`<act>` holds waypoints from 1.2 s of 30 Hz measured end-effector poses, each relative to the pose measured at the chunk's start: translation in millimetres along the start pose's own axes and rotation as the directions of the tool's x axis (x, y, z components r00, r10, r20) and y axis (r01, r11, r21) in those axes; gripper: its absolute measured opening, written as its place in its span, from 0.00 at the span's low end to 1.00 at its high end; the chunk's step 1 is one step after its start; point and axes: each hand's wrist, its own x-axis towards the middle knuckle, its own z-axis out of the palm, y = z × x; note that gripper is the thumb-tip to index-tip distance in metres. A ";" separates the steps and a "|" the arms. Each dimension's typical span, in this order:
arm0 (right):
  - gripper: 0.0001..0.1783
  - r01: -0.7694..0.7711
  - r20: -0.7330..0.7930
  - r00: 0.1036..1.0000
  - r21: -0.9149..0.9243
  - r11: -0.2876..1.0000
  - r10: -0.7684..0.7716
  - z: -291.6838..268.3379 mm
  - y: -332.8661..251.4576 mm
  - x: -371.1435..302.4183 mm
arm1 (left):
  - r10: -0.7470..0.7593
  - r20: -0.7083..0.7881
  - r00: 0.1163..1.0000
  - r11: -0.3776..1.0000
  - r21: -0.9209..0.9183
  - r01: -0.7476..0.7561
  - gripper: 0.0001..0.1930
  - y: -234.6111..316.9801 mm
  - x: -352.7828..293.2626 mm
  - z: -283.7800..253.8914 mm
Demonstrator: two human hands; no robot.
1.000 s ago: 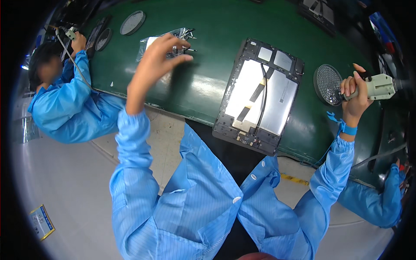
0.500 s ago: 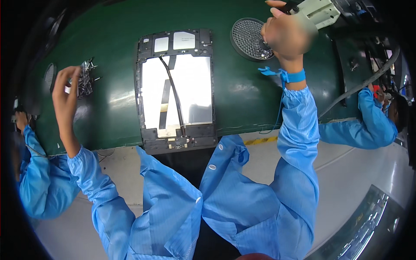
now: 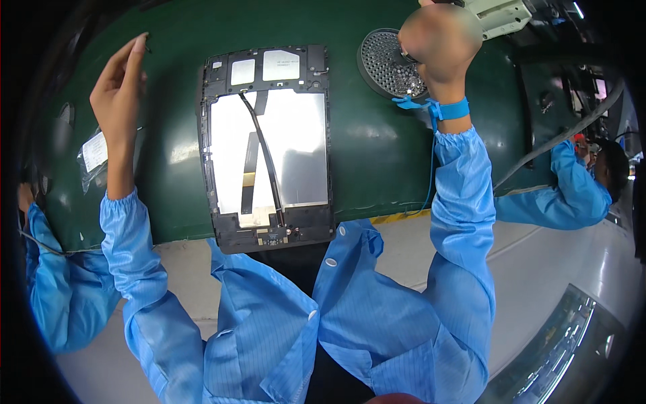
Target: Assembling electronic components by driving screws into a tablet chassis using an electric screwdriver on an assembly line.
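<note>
A black-framed tablet-like housing with a shiny silver back plate (image 3: 301, 148) lies on the bench in front of me, a dark cable (image 3: 268, 151) running down it. Left of it, my left hand (image 3: 120, 97) is raised with its fingertips pinched together; a tiny dark piece (image 3: 148, 47) shows at their tips, too small to name. My right hand (image 3: 441, 44) is at the upper right, beside a pale grey-green device (image 3: 498, 17) and above the edge of a round dark perforated dish (image 3: 387, 64) with small metal parts. Blur hides the right hand's fingers.
A clear bag with a white label (image 3: 94, 151) lies by my left forearm. A blue wrist strap's cord (image 3: 431, 161) hangs from my right wrist to the bench edge. Blue-sleeved co-workers sit at left (image 3: 74, 296) and right (image 3: 555, 198). A grey cable (image 3: 562, 141) crosses at right.
My left hand has moved away from me and slightly right, off the small-parts pile, which my arm now hides. The labelled bag has come into view. My right hand has shifted only slightly.
</note>
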 end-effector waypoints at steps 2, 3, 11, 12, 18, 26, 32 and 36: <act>0.10 0.028 0.045 0.999 0.034 0.999 -0.030 0.8 4.3 2.3 | -0.320 0.168 0.932 0.941 -0.062 0.334 0.16 -3.0 -6.8 -3.8; 0.10 0.023 0.044 0.999 0.031 0.999 -0.024 1.5 6.0 3.2 | -0.282 0.208 0.936 0.931 -0.174 0.320 0.19 -8.5 -5.8 -2.1; 0.10 0.030 0.074 0.997 0.049 0.998 -0.033 -7.9 12.8 7.5 | -0.324 0.115 0.939 0.882 -0.323 0.344 0.22 4.2 -8.8 9.5; 0.10 0.029 0.071 0.997 0.042 0.999 -0.032 -8.4 12.8 7.0 | -0.335 0.084 0.939 0.909 -0.236 0.345 0.22 5.2 -8.7 10.2; 0.10 0.009 0.073 0.997 0.046 0.999 -0.012 -5.6 14.0 5.8 | -0.264 0.085 0.961 0.932 -0.233 0.276 0.21 -1.8 -8.7 6.6; 0.10 0.028 0.049 0.998 0.059 0.998 -0.031 -9.1 16.8 6.0 | -0.274 0.133 0.953 0.934 -0.200 0.297 0.19 -8.0 -12.7 6.5; 0.10 0.027 0.061 0.998 0.057 0.998 -0.031 -12.0 18.4 7.4 | -0.211 0.179 0.961 0.943 -0.221 0.249 0.18 -9.9 -15.9 10.3; 0.11 0.017 0.059 0.998 0.049 0.999 -0.020 -11.7 19.0 7.6 | -0.237 0.192 0.952 0.947 -0.173 0.271 0.19 -3.1 -15.5 13.2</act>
